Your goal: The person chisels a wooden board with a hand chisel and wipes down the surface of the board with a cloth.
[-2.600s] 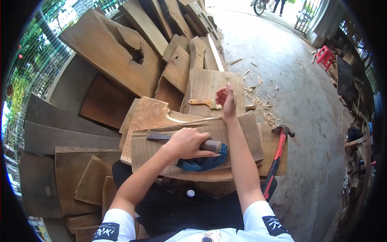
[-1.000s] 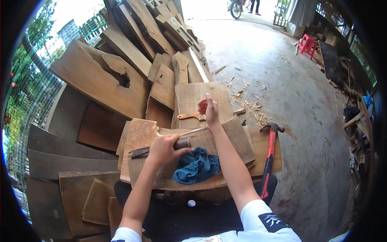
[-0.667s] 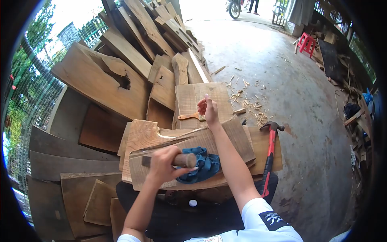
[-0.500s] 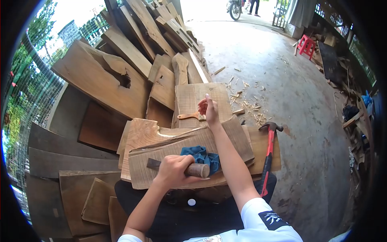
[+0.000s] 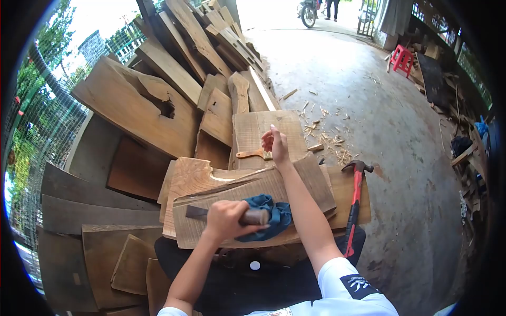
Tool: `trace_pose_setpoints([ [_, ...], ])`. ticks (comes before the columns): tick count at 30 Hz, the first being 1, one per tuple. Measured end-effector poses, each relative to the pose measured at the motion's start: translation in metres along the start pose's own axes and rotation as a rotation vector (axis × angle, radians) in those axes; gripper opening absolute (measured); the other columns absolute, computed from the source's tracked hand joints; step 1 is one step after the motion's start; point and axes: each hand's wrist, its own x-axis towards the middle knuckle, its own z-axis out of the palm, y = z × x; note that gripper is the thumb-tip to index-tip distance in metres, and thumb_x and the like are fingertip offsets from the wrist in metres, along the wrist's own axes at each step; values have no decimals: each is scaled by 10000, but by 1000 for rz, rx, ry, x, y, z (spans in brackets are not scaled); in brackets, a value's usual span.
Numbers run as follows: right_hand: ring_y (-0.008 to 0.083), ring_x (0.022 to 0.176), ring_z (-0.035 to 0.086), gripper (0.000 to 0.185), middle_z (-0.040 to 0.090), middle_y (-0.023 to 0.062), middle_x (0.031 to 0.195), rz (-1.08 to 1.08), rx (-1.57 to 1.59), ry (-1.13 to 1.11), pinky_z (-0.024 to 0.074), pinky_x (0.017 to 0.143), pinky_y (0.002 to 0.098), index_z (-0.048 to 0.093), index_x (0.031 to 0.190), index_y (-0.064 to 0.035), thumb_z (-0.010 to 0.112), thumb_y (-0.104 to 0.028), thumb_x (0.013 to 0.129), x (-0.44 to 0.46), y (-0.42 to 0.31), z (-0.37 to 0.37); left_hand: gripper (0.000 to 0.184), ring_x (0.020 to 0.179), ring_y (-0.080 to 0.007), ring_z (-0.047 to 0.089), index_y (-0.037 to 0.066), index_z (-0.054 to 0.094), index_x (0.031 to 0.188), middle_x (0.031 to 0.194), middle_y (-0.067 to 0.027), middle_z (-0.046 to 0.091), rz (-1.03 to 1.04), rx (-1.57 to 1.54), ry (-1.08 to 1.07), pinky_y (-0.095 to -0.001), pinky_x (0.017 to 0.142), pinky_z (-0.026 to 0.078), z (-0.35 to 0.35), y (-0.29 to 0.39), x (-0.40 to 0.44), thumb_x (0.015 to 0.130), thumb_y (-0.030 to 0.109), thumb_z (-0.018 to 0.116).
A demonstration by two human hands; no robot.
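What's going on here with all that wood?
The left hand is gripping a chisel by its thick, round handle, over a rough wooden board. A blue cloth is bunched up on that board, right by the handle. The right hand has no tool in it; its arm reaches across the board, and its fingers are half curled near a paintbrush. A red and black hammer is off to the right.
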Motion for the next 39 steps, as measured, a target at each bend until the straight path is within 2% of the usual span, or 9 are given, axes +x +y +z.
trace_pose_setpoints([
  [21, 116, 561, 604, 473, 628, 50, 628, -199, -245, -70, 461, 532, 266, 675, 782, -8, 547, -370, 1059, -8, -10, 5, 534, 622, -226, 680, 115, 599, 782, 662, -24, 626, 135, 16, -45, -339, 612, 525, 37, 15, -4, 726, 583, 852],
  [29, 143, 653, 685, 325, 722, 100, 720, -219, -811, -376, 539, 627, 322, 733, 957, 15, 663, -298, 1011, -83, -112, 14, 545, 687, -243, 721, 108, 599, 782, 706, -51, 682, 100, 18, -58, -360, 672, 551, 36, 17, -6, 776, 618, 794],
  [31, 94, 675, 665, 230, 740, 62, 784, -231, -952, -493, 553, 652, 273, 744, 1042, 6, 662, -208, 1019, -95, -139, 15, 543, 694, -244, 722, 109, 602, 792, 710, -50, 682, 84, 9, -69, -367, 674, 550, 37, 17, -7, 773, 616, 795],
  [32, 141, 661, 685, 344, 765, 100, 811, -210, -949, -503, 580, 653, 316, 736, 1182, 1, 679, -291, 1009, -88, -147, 11, 541, 702, -245, 723, 109, 605, 802, 714, -49, 682, 67, 9, -83, -373, 677, 549, 37, 18, -6, 770, 614, 797],
  [34, 141, 669, 685, 500, 771, 125, 850, -337, -924, -473, 583, 651, 311, 587, 1433, 6, 652, -278, 1027, -86, -188, 21, 542, 709, -244, 721, 111, 604, 812, 720, -48, 681, 62, -9, -68, -382, 678, 546, 37, 19, -6, 764, 614, 798],
  [35, 159, 667, 685, 779, 772, 160, 908, -354, -891, -386, 591, 648, 311, 238, 1642, -8, 652, -224, 1020, -83, -210, 29, 542, 705, -246, 719, 112, 604, 812, 716, -49, 678, 58, -4, -59, -384, 671, 544, 37, 19, -5, 762, 615, 800],
  [36, 189, 689, 705, 1005, 760, 211, 994, -431, -758, -355, 604, 644, 327, -75, 1662, -36, 667, -179, 1000, -77, -231, 40, 543, 702, -248, 716, 113, 604, 811, 713, -50, 675, 50, -2, -54, -386, 664, 542, 36, 20, -6, 759, 617, 801],
  [37, 190, 764, 730, 1062, 750, 195, 1130, -774, -784, -254, 607, 632, 293, -250, 1623, -90, 622, -95, 1016, -33, -236, 31, 543, 697, -258, 711, 112, 609, 814, 704, -54, 667, 45, 1, -54, -392, 646, 537, 34, 21, -4, 759, 616, 802],
  [39, 241, 770, 750, 1075, 720, 244, 1191, -870, -634, 73, 642, 663, 305, -375, 1560, -106, 568, -183, 1048, -19, -317, 53, 548, 693, -267, 708, 110, 612, 818, 698, -58, 662, 54, 2, -31, -396, 632, 533, 34, 22, -5, 754, 618, 805],
])
